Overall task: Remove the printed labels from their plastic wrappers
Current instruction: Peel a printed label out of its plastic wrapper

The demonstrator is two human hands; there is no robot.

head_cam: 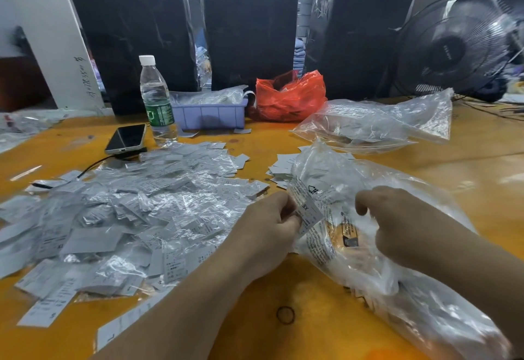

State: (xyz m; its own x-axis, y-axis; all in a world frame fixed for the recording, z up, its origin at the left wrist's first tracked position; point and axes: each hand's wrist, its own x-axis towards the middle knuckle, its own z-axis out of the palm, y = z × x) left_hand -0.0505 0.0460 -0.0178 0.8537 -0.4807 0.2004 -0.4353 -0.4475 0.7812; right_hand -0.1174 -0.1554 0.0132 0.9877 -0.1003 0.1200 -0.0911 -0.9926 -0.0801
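The yellow desk (283,283) carried a wide heap of wrapped labels (127,218) on its left side. A large clear bag (397,260) lay at the right, with the right hand (394,223) resting on it, fingers curled into the plastic. The left hand (269,232) pinched a printed label (310,216) marked "SX" at the bag's left edge. A small black ring (285,315) lay near the desk's front.

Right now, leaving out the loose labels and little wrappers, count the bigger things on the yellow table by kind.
Water bottle: 1
Phone: 1
Lilac plastic tray: 1
Red plastic bag: 1
Large clear plastic bags: 2
Black rubber band: 1
Total: 7
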